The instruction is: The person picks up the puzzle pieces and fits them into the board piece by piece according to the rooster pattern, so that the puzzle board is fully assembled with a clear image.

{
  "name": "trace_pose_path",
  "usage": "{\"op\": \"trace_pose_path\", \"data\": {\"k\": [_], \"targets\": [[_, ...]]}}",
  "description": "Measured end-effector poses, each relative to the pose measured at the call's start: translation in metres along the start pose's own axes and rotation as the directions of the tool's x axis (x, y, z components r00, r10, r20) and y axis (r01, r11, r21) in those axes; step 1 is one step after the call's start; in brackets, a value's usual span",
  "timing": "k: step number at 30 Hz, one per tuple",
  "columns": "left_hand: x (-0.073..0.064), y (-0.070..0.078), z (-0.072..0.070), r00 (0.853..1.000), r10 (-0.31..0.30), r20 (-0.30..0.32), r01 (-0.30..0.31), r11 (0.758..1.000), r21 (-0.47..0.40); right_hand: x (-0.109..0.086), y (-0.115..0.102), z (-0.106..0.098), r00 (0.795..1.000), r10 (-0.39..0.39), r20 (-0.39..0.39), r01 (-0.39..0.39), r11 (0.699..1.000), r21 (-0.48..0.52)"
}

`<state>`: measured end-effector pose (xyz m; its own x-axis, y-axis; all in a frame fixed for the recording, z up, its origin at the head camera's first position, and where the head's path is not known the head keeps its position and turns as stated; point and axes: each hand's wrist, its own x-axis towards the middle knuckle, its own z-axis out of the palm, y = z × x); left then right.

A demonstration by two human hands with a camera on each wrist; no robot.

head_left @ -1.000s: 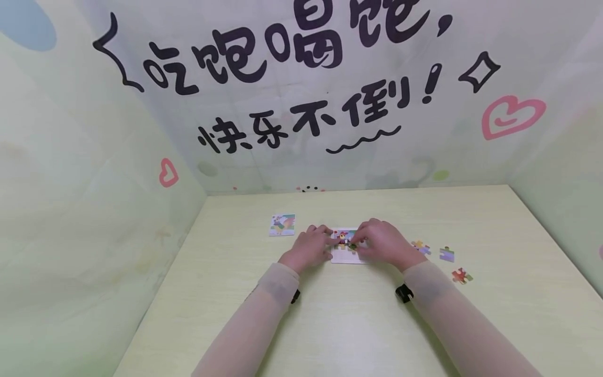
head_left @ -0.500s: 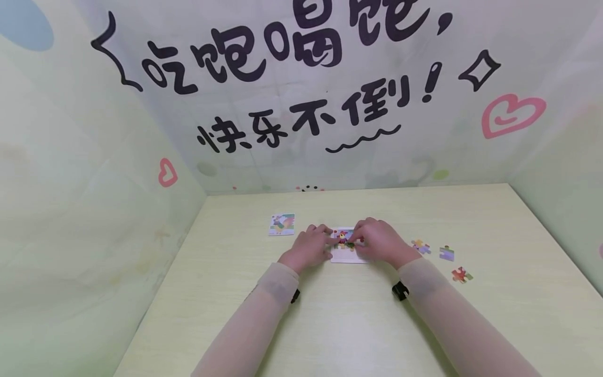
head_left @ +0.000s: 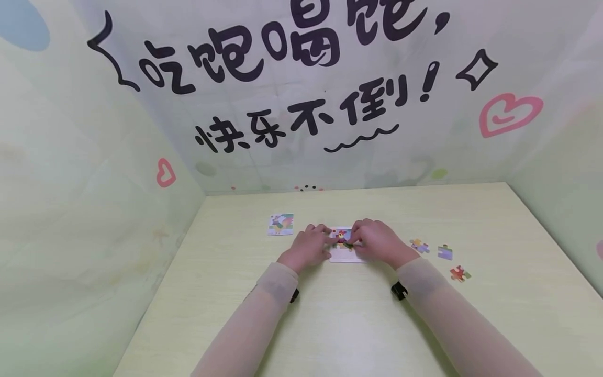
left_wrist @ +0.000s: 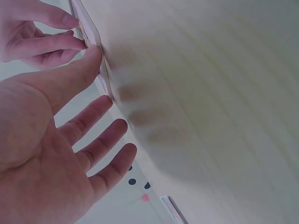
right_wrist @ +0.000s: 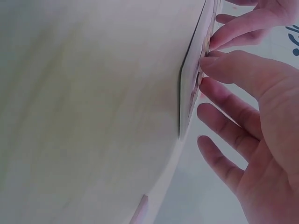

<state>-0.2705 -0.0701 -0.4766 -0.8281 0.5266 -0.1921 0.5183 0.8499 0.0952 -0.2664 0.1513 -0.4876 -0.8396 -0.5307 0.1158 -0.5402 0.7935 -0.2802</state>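
Nearby lie loose pieces (head_left: pixel 445 252), the right hand (head_left: pixel 378 241) partly hiding the puzzle (head_left: pixel 345 255).

The table (head_left: pixel 346 319) is pale cream-yellow with faint darker streaks of grain. Nearest its far left corner, a white-edged card (head_left: pixel 280 224) carries a picture in soft green, orange, pink and lilac. Midway along the far edge, the puzzle board (head_left: pixel 344 258) shows a plain white lower strip below a picture of yellow, red, blue and green. Towards the right edge, one piece (head_left: pixel 419 245) is orange-yellow and lilac, the next (head_left: pixel 445 252) lilac with green, the nearest to the near edge (head_left: pixel 459 273) red-orange with green. Beyond the far edge, the whitish wall (head_left: pixel 273 175) bears thick black characters and a pink outlined heart.
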Motion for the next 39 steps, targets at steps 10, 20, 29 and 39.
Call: {"op": "trace_pose_path", "data": {"k": [10, 20, 29, 39], "targets": [[-0.0008, -0.0008, 0.0009, 1.000, -0.002, 0.000, 0.002, 1.000, -0.008, 0.0033, 0.0001, 0.0005, 0.999, -0.037, -0.022, 0.036, 0.999, -0.040], [-0.0019, -0.0002, -0.0009, 1.000, 0.002, -0.002, -0.002, 1.000, -0.006, -0.0008, -0.0016, -0.0016, 0.996, -0.073, -0.048, 0.070, 0.996, -0.058], [-0.0030, 0.0007, -0.0046, 1.000, -0.004, -0.003, 0.004, 1.000, -0.016, -0.0007, -0.0009, 0.0003, 0.996, -0.068, -0.053, 0.065, 0.996, -0.061], [-0.0031, -0.0001, -0.0029, 1.000, -0.005, -0.001, 0.005, 1.000, -0.025, -0.0042, -0.0002, 0.0032, 0.998, -0.064, -0.031, 0.063, 0.998, -0.021]]}}
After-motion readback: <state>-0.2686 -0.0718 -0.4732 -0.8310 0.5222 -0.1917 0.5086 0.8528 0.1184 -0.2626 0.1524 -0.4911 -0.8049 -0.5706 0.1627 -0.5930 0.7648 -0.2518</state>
